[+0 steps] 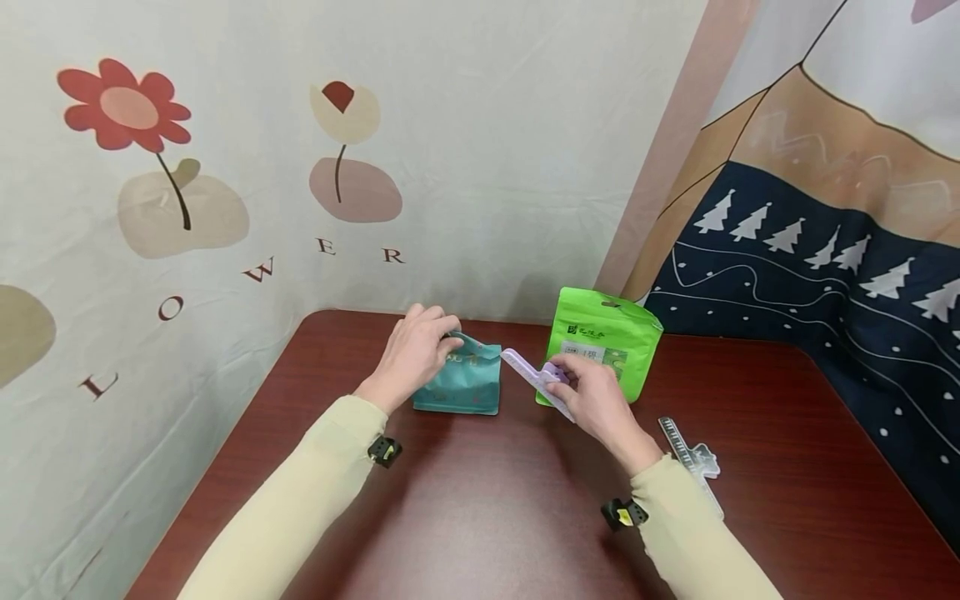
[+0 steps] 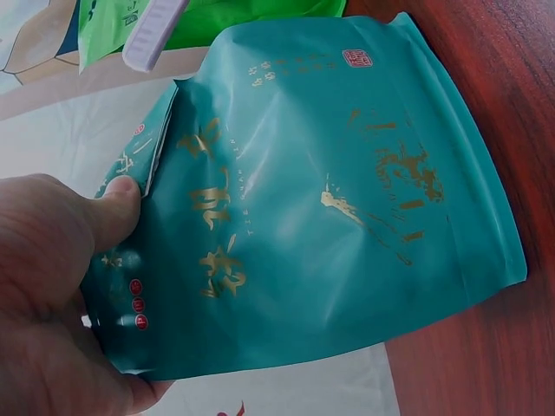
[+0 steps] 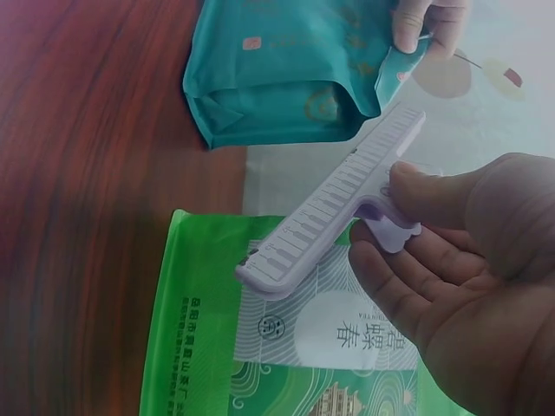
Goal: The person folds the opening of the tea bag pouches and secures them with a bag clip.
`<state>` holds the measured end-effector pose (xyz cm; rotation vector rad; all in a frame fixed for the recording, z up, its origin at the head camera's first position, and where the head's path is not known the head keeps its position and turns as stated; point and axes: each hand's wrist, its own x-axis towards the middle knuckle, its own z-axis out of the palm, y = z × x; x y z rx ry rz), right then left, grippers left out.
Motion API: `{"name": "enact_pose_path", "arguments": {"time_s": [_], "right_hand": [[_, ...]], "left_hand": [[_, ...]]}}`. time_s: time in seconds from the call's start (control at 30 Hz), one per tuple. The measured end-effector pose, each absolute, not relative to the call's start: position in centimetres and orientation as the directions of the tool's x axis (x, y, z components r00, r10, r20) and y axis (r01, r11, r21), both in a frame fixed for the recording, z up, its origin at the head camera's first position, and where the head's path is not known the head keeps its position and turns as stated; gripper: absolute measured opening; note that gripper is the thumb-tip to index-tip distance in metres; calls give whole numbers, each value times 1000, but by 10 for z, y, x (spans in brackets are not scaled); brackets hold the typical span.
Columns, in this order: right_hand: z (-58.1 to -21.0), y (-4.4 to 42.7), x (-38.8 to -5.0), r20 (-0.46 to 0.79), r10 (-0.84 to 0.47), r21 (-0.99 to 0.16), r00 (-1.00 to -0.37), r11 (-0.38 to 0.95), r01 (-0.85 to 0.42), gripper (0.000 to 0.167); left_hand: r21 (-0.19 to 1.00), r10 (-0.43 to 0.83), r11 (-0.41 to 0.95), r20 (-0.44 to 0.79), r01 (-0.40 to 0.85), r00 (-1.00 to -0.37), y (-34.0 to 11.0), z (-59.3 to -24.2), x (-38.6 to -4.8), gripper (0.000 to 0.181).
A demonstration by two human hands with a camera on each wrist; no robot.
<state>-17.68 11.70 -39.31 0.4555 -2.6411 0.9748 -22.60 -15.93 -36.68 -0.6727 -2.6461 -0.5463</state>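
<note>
A teal tea pouch (image 1: 468,379) with gold lettering stands on the table, its top edge folded over. My left hand (image 1: 417,350) pinches that folded top, the thumb (image 2: 121,204) pressing on the flap in the left wrist view. To the right of the pouch, my right hand (image 1: 596,400) holds a lilac bag clip (image 1: 536,382) by its handles, between thumb and fingers. In the right wrist view the clip (image 3: 334,204) has a piano-key pattern along its long bar, and one end lies close to the pouch's corner. Whether its bars are parted is hard to tell.
A bright green tea pouch (image 1: 639,342) stands upright just behind my right hand. A clear, piano-patterned clip (image 1: 688,454) lies on the dark red wooden table (image 1: 480,517) beside my right forearm. Printed cloth (image 1: 487,167) hangs behind the table's back edge.
</note>
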Motion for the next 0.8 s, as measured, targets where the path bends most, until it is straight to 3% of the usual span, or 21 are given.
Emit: {"name": "enact_pose_path", "arguments": {"time_s": [0.8], "right_hand": [[-388, 100, -195, 359, -164, -547, -919, 760, -350, 16]], "left_hand": [[275, 390, 811, 402, 516, -828, -159, -365, -228, 4]]}}
